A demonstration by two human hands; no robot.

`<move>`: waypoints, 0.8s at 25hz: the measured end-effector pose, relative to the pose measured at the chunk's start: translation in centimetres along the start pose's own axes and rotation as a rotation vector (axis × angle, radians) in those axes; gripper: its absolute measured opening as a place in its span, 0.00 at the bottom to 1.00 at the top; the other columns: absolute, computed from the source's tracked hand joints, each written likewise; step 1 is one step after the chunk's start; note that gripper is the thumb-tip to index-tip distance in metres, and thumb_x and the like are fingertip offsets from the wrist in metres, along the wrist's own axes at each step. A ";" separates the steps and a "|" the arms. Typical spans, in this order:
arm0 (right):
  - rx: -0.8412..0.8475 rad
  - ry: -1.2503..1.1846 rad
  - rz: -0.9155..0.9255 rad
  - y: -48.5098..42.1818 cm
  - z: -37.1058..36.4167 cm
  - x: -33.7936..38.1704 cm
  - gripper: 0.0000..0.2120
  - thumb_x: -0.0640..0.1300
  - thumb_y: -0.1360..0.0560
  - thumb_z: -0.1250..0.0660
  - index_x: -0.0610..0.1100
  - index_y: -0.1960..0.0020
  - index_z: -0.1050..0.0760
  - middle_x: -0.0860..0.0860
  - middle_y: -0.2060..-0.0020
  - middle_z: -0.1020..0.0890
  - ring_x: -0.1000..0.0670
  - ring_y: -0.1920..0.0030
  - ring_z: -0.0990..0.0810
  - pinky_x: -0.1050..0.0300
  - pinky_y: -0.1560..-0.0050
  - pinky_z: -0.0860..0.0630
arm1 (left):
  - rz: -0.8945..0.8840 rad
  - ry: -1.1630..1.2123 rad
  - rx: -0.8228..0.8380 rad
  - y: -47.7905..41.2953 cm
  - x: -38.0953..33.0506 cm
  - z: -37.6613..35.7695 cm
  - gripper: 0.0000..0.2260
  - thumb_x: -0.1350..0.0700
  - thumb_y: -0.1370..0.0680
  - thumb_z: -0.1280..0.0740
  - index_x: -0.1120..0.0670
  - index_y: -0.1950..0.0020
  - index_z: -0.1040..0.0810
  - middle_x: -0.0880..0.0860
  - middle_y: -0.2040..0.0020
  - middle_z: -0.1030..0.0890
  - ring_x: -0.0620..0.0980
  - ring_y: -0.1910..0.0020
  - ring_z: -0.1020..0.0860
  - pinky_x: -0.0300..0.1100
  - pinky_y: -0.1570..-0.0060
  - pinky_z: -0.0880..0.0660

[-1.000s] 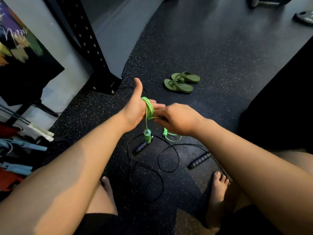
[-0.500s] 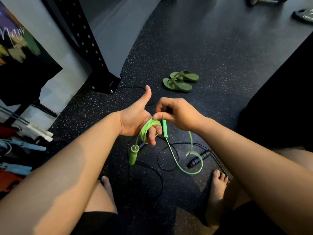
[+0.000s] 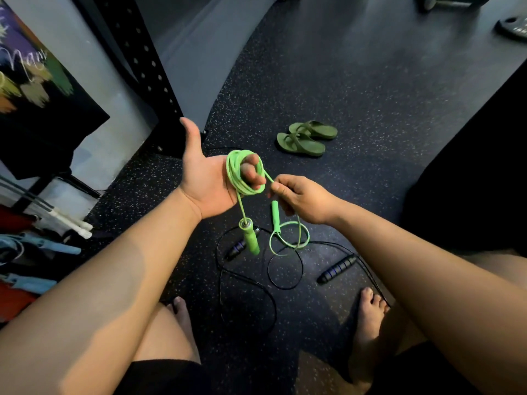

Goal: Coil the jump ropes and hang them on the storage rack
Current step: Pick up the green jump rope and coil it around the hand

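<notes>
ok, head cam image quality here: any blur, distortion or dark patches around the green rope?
Head view: dim overall; green rope on the left hand sharp, its hanging handle slightly smeared. Head view: wide lens bends the rack post, right edge lost in shadow, black rope barely separates from the dark floor.

Green jump rope (image 3: 231,178) mostly coiled at frame centre, both handles dangling below; black jump rope (image 3: 338,268) sprawled uncoiled at lower centre.
</notes>
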State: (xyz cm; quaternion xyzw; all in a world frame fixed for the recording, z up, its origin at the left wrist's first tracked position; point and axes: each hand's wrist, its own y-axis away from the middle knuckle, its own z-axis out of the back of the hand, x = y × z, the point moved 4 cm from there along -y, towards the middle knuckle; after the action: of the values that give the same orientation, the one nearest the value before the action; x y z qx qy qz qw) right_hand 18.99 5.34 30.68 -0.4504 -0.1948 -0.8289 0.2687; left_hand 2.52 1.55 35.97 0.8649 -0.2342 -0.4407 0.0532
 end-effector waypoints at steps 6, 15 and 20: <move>0.187 0.142 -0.135 0.1 -1.1 -0.1 0.17 0.48 0.16 0.42 0.39 0.51 0.20 0.52 0.73 0.22 0.52 0.74 0.24 0.59 0.68 0.26 | -0.178 -0.008 -0.095 -0.5 -0.6 0.9 0.60 0.17 0.34 0.64 0.64 0.32 0.27 0.61 0.39 0.18 0.60 0.36 0.20 0.49 0.29 0.32; 0.228 0.225 0.027 1.0 -0.4 3.8 0.13 0.49 0.18 0.37 0.49 0.60 0.21 0.49 0.75 0.19 0.52 0.75 0.21 0.55 0.65 0.23 | -0.119 -0.307 -0.294 -2.0 0.9 2.0 0.56 0.22 0.29 0.70 0.64 0.26 0.33 0.59 0.34 0.18 0.55 0.29 0.26 0.55 0.20 0.46; 0.107 0.304 0.204 1.0 0.7 4.6 0.14 0.51 0.20 0.33 0.43 0.56 0.16 0.56 0.75 0.22 0.56 0.72 0.24 0.63 0.69 0.32 | 0.188 -0.658 -0.097 -1.9 3.1 1.2 0.60 0.20 0.32 0.71 0.65 0.37 0.21 0.64 0.36 0.18 0.55 0.33 0.22 0.55 0.21 0.44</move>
State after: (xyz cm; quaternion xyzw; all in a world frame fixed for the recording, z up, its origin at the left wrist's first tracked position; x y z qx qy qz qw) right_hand 17.98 3.68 35.01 -0.3225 -0.1488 -0.8443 0.4013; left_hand 3.78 1.95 32.40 0.6476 -0.2962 -0.6998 0.0565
